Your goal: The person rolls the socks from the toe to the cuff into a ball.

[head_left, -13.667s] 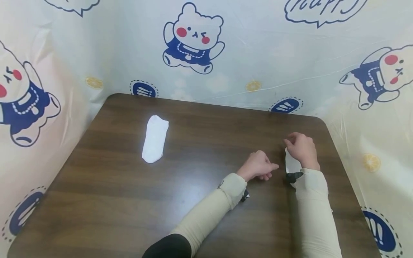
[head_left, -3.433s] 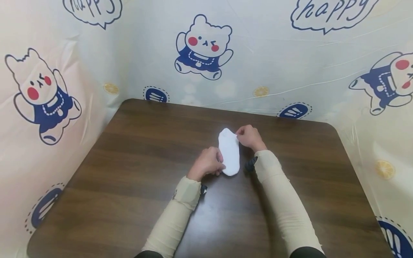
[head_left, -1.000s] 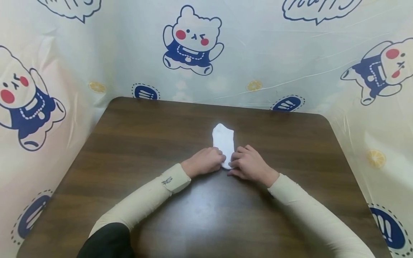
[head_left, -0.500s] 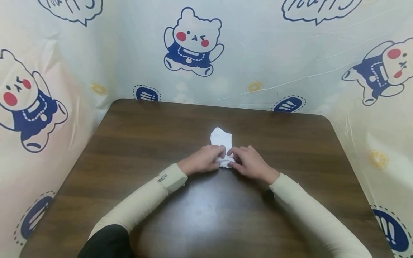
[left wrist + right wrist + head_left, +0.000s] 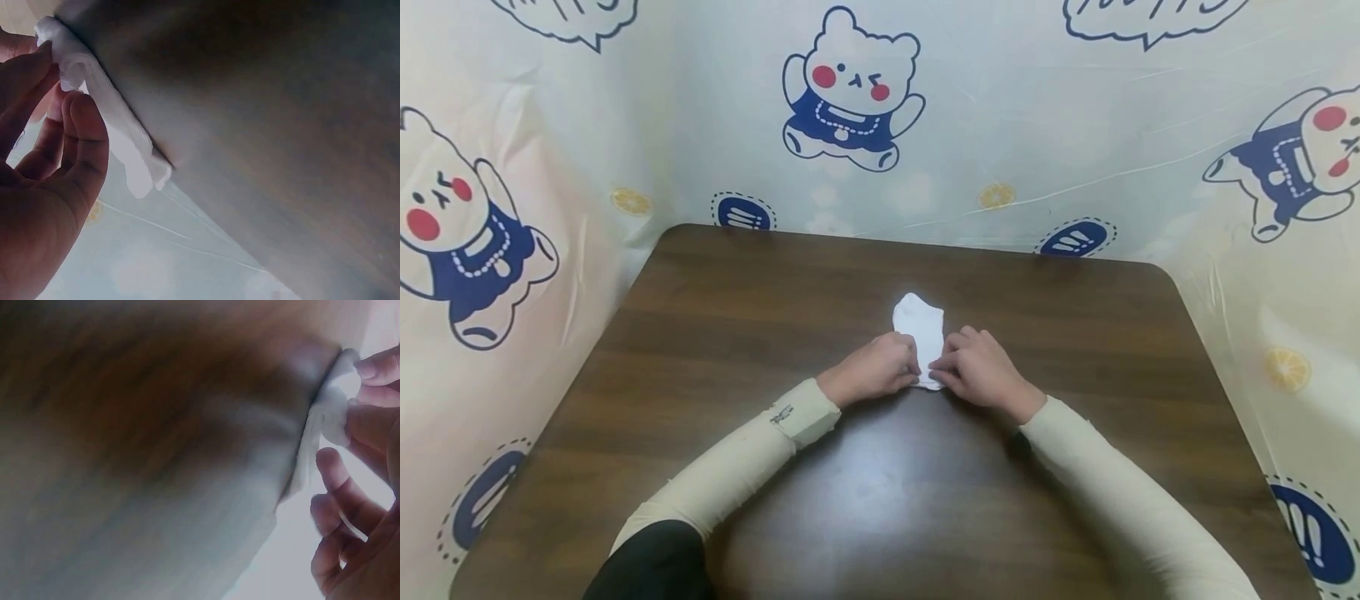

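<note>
Both hands meet at the near end of a white sock [image 5: 920, 329] lying mid-surface. Left hand [image 5: 872, 371] grip pinches the sock's near left edge; right hand [image 5: 981, 373] grip pinches the near right edge. Brown wooden surface [image 5: 715, 350] underneath. Beyond it, a bear-print sheet [image 5: 1000, 125].

A brown wooden table [image 5: 715, 333] with round corners stands in the middle. A shiny plastic sheet [image 5: 1037, 108] hangs around it on three sides. The sheet has cartoon bears [image 5: 850, 87] with red cheeks and blue clothes, little orange slices [image 5: 996, 196], blue ovals [image 5: 1075, 237] with white marks, and speech bubbles [image 5: 1153, 21].
</note>
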Tool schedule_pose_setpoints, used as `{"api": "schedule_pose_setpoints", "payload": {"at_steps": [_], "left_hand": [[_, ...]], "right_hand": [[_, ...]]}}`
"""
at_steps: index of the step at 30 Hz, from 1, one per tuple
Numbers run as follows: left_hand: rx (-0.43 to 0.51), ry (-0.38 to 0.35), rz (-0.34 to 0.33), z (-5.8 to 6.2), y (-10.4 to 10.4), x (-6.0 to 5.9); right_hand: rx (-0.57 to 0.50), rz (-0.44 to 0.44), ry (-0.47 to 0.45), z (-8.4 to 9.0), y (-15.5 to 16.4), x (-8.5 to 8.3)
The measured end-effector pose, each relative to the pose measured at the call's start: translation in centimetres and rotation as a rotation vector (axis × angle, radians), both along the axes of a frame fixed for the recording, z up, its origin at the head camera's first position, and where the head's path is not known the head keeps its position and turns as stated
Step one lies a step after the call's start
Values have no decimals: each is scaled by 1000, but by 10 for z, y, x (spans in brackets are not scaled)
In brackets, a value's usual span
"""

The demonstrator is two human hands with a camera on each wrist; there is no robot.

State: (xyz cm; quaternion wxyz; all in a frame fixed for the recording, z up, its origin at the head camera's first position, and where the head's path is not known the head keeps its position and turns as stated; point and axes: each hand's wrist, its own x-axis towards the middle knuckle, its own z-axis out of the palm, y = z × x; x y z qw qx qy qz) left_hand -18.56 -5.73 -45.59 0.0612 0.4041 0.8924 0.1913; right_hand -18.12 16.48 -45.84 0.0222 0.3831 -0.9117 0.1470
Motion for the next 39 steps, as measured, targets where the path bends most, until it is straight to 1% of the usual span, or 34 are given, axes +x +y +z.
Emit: {"api": "schedule_pose_setpoints", "payload": {"at_steps": [2,6,9,12,15,18,21,24,27,31,33,35,39], "left_hand": [[2,36,-26,1,-1,1],[8,108,-57,3,-3,3],[16,138,-79,3,-6,4],[14,145,-103,5,-6,3],[-5,131,-125,7,-8,2],[-26,92,-124,9,-11,2],[-29,49,-88,8,-14,0],[-17,29,-54,7,-15,-1],[-15,34,-42,6,-13,-1],[-26,58,-34,3,-10,0],[-30,64,-20,3,-8,1],[-24,56,6,2,-8,2],[5,2,71,1,-8,5]], "right_hand": [[24,42,87,1,1,2],[48,137,194,2,3,6],[83,177,241,0,7,7],[116,176,260,-3,13,6],[121,178,259,-3,15,5],[119,180,243,-3,17,6],[106,158,210,-4,18,7],[81,128,177,-4,16,7],[65,105,162,-3,12,7],[67,63,153,-3,8,9],[69,39,144,-3,6,11],[70,16,128,-3,5,13],[69,-42,78,-4,2,17]]}}
